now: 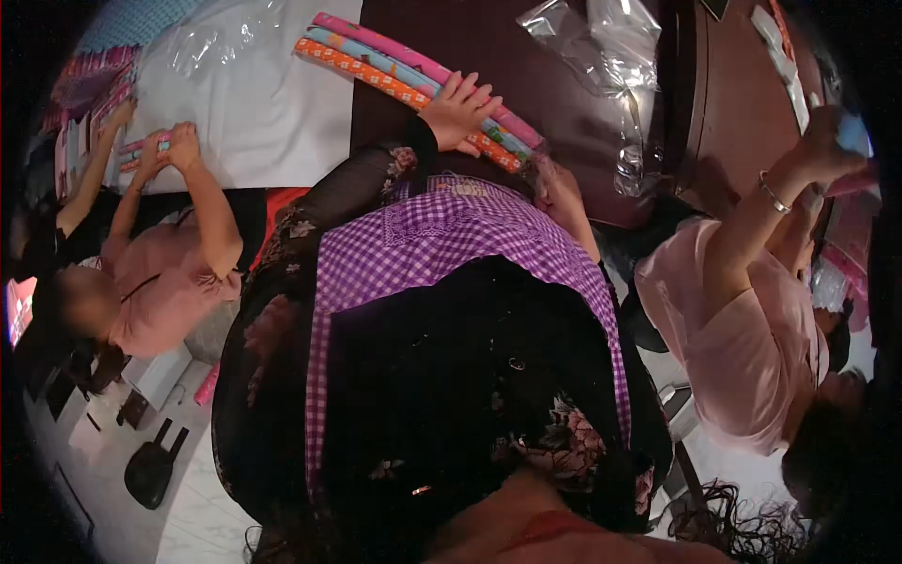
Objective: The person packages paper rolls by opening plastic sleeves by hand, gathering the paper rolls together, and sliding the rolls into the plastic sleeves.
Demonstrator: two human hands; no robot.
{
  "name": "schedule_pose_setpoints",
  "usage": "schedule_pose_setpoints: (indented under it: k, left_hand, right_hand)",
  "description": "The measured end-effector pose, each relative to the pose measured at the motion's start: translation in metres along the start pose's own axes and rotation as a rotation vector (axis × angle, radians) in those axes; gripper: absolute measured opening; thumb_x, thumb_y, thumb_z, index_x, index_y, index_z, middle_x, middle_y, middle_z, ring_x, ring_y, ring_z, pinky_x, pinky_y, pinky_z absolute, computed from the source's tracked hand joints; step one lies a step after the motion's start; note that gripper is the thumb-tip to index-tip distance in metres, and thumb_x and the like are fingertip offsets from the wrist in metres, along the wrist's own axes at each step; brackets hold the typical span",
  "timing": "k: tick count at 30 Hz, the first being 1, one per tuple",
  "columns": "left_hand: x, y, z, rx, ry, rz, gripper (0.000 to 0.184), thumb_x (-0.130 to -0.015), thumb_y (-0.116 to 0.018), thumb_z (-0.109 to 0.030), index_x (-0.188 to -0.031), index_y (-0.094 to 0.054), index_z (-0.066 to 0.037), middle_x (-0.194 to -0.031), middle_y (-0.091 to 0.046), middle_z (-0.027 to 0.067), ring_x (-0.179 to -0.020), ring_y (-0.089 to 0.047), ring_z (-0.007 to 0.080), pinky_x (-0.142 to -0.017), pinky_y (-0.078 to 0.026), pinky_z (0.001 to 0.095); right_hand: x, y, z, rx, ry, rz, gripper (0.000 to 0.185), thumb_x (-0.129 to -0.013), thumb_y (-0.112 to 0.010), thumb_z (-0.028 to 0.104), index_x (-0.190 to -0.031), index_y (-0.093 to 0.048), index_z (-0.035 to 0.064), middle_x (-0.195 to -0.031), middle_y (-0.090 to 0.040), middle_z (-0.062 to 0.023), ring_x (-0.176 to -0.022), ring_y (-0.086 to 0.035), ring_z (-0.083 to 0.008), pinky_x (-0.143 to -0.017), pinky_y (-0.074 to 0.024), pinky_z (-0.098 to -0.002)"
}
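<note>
Three patterned rolls of what looks like wrapping paper lie side by side at a slant on the dark table: a pink roll (381, 43), a light blue roll (362, 58) and an orange roll (345, 69). Across their middle rests my left hand (458, 113), its fingers over the far side and its thumb on the near side, holding them together. At their right end my right hand (562, 193) is closed on crinkled clear plastic (542, 171). Part of that hand's fingers is hidden by the plastic.
Clear plastic sleeves (625, 70) lie on the dark table (427, 23) to the right. On the left is a white surface (282, 122) with plastic film (221, 38). A co-worker at left holds small rolls (141, 148). Another person in pink (728, 329) works at right.
</note>
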State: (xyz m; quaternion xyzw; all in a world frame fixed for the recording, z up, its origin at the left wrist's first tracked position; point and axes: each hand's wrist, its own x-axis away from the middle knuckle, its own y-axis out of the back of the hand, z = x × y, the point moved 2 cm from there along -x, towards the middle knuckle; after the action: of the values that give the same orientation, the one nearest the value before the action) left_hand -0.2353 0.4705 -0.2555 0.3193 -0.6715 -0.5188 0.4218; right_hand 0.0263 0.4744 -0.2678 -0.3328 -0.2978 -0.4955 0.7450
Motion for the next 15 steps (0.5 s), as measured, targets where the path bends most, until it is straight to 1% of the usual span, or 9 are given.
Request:
schedule_pose_setpoints:
  k: [1,2,3,5,6,8,11,13,15]
  left_hand:
    - [-0.002,0.001,-0.001,0.018,0.000,-0.009,0.107,-0.072,-0.065,-0.066,-0.149,-0.018,-0.008,-0.148,-0.028,0.0177,-0.139,-0.017,0.0421,-0.114,-0.011,0.0580]
    - [-0.002,0.001,-0.001,0.021,-0.007,-0.008,0.107,-0.072,-0.065,-0.066,-0.149,-0.018,-0.008,-0.148,-0.028,0.0177,-0.139,-0.017,0.0421,-0.114,-0.011,0.0580]
    - [-0.002,0.002,0.000,0.025,-0.009,-0.013,0.106,-0.071,-0.066,-0.065,-0.148,-0.020,-0.008,-0.147,-0.028,0.0178,-0.138,-0.018,0.0422,-0.114,-0.012,0.0581]
    - [-0.003,0.000,0.001,0.026,-0.012,-0.017,0.105,-0.071,-0.067,-0.064,-0.148,-0.022,-0.008,-0.146,-0.029,0.0179,-0.138,-0.019,0.0423,-0.113,-0.013,0.0582]
    - [-0.003,-0.001,0.001,0.030,-0.011,-0.023,0.105,-0.071,-0.067,-0.064,-0.147,-0.022,-0.008,-0.146,-0.029,0.0179,-0.138,-0.019,0.0422,-0.113,-0.014,0.0583]
    - [-0.002,-0.003,0.002,0.035,-0.009,-0.026,0.105,-0.070,-0.067,-0.064,-0.147,-0.023,-0.008,-0.146,-0.029,0.0180,-0.138,-0.019,0.0421,-0.113,-0.015,0.0584]
    - [-0.001,-0.003,0.002,0.031,-0.006,-0.045,0.106,-0.069,-0.067,-0.065,-0.147,-0.023,-0.008,-0.146,-0.029,0.0181,-0.138,-0.020,0.0421,-0.113,-0.015,0.0584]
    - [0.000,-0.001,0.002,0.074,-0.020,-0.072,0.107,-0.069,-0.068,-0.065,-0.147,-0.022,-0.009,-0.147,-0.028,0.0180,-0.138,-0.018,0.0421,-0.113,-0.014,0.0583]
    - [-0.001,0.002,0.001,0.065,-0.012,-0.046,0.107,-0.069,-0.068,-0.065,-0.148,-0.021,-0.009,-0.147,-0.028,0.0181,-0.139,-0.017,0.0422,-0.113,-0.014,0.0583]
  right_hand:
    - [-0.001,0.001,-0.001,-0.117,0.003,0.097,0.031,-0.093,-0.059,0.036,-0.093,-0.064,0.0049,-0.054,-0.046,0.0017,-0.043,-0.034,-0.0070,-0.041,-0.0231,-0.0258]
    - [-0.001,0.002,-0.003,-0.158,-0.019,0.151,0.030,-0.093,-0.060,0.033,-0.096,-0.064,0.0032,-0.056,-0.048,0.0029,-0.045,-0.035,-0.0061,-0.042,-0.0247,-0.0238]
    - [-0.003,0.002,-0.005,-0.161,-0.023,0.144,0.030,-0.093,-0.060,0.033,-0.096,-0.064,0.0032,-0.056,-0.048,0.0029,-0.045,-0.035,-0.0061,-0.042,-0.0247,-0.0238]
    - [-0.004,-0.006,-0.002,0.075,0.024,0.019,0.024,-0.091,-0.062,0.024,-0.105,-0.062,0.0055,-0.055,-0.044,0.0068,-0.043,-0.034,-0.0043,-0.040,-0.0248,-0.0213]
    - [-0.003,-0.010,0.000,0.074,0.022,0.018,0.024,-0.091,-0.062,0.024,-0.105,-0.062,0.0055,-0.055,-0.044,0.0068,-0.043,-0.034,-0.0043,-0.040,-0.0248,-0.0213]
    - [0.001,-0.017,0.009,0.231,0.106,-0.034,0.023,-0.089,-0.063,0.017,-0.106,-0.063,0.0016,-0.055,-0.046,0.0053,-0.043,-0.036,-0.0046,-0.040,-0.0257,-0.0220]
    - [0.007,-0.025,0.018,0.245,0.125,-0.050,0.022,-0.089,-0.063,0.016,-0.103,-0.064,-0.0011,-0.056,-0.047,0.0044,-0.043,-0.038,-0.0047,-0.040,-0.0264,-0.0224]
    - [0.007,-0.026,0.017,0.240,0.144,-0.067,0.020,-0.089,-0.063,0.016,-0.100,-0.065,-0.0008,-0.056,-0.047,0.0048,-0.043,-0.037,-0.0046,-0.040,-0.0260,-0.0223]
    - [0.006,-0.026,0.016,0.237,0.163,-0.084,0.019,-0.089,-0.063,0.016,-0.098,-0.065,-0.0005,-0.055,-0.046,0.0052,-0.043,-0.037,-0.0045,-0.040,-0.0256,-0.0221]
